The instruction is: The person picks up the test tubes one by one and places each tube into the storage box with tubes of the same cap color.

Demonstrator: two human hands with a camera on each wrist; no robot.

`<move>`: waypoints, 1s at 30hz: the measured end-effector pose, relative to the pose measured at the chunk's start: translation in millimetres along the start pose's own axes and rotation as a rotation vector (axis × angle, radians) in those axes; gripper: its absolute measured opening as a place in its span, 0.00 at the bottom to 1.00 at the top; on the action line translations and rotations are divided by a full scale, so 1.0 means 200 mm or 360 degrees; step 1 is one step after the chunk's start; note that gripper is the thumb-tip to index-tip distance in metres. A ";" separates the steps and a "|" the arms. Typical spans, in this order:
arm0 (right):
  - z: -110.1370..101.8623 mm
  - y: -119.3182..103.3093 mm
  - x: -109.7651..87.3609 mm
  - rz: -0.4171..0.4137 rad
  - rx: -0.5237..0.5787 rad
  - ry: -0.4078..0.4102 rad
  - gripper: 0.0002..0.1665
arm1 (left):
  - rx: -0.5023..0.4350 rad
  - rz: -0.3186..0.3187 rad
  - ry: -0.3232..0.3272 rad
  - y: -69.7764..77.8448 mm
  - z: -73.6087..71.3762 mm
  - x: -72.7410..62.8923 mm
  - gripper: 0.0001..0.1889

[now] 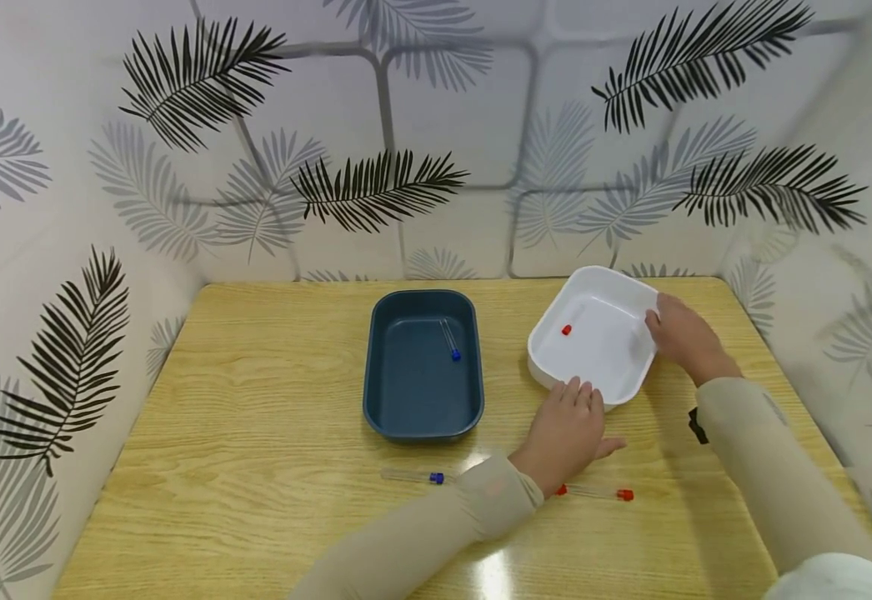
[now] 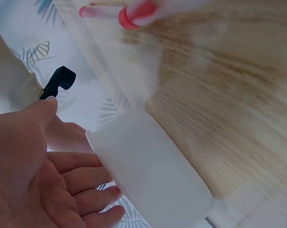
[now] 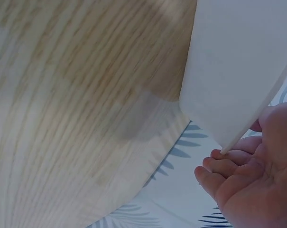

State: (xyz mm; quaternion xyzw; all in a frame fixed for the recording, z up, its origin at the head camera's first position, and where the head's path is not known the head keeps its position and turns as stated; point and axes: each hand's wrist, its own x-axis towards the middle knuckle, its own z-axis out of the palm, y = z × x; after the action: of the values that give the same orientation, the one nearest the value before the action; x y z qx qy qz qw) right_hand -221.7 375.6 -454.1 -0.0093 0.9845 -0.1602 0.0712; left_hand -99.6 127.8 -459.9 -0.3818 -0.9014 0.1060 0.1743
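Table [image 1: 256, 400], woodgrain, before leafy wall [image 1: 466, 237]; right hand [image 1: 693, 340] pinches white tray [image 1: 608, 354]; left hand [image 1: 565, 433] touches it, unclenched.

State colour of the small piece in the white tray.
Red. The small piece shows best in the head view.

Wd tbl [image 1: 256, 417] — blu tray [image 1: 413, 379], wht tray [image 1: 607, 340], LEDs [image 1: 625, 495]

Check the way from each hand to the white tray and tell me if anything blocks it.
Nothing visible does. The left hand has its fingers at the near rim of the white tray, and the right hand grips its right-hand rim. The rightmost red piece lies outside both paths.
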 end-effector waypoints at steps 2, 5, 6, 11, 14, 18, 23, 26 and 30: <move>0.00 -0.02 0.01 -0.0007 0.0000 -0.0015 0.36 | -0.0019 -0.0012 0.0040 0.01 0.00 -0.02 0.37; 0.02 -0.06 0.04 -0.0024 0.0004 -0.0026 0.35 | -0.0047 -0.0031 0.0032 0.01 0.00 -0.04 0.37; 0.02 -0.07 0.04 -0.0034 -0.0001 -0.0023 0.35 | -0.0063 -0.0033 0.0011 0.02 0.00 -0.05 0.37; 0.04 -0.13 0.08 -0.0067 -0.0019 -0.0007 0.34 | -0.0102 -0.0024 -0.0091 0.03 -0.01 -0.08 0.38; 0.05 -0.15 0.09 -0.0083 -0.0011 -0.0010 0.34 | -0.0136 -0.0018 -0.0096 0.03 -0.02 -0.09 0.38; 0.07 -0.18 0.10 -0.0110 -0.0006 -0.0008 0.34 | -0.0199 -0.0016 -0.0095 0.05 -0.03 -0.11 0.37; 0.09 -0.21 0.12 -0.0162 -0.0019 0.0011 0.34 | -0.0239 0.0003 -0.0078 0.06 -0.02 -0.13 0.38; 0.09 -0.23 0.13 -0.0181 -0.0003 0.0012 0.33 | -0.0220 0.0011 -0.0089 0.08 -0.01 -0.13 0.38; 0.10 -0.26 0.14 -0.0204 0.0002 -0.0010 0.33 | -0.0190 0.0033 -0.0133 0.11 0.00 -0.14 0.39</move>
State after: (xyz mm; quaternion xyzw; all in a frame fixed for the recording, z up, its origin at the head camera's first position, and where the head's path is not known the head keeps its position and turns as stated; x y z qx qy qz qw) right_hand -246.5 319.4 -460.1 -0.0728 0.9815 -0.1650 0.0639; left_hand -67.4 123.3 -472.9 -0.3961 -0.9086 0.0697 0.1124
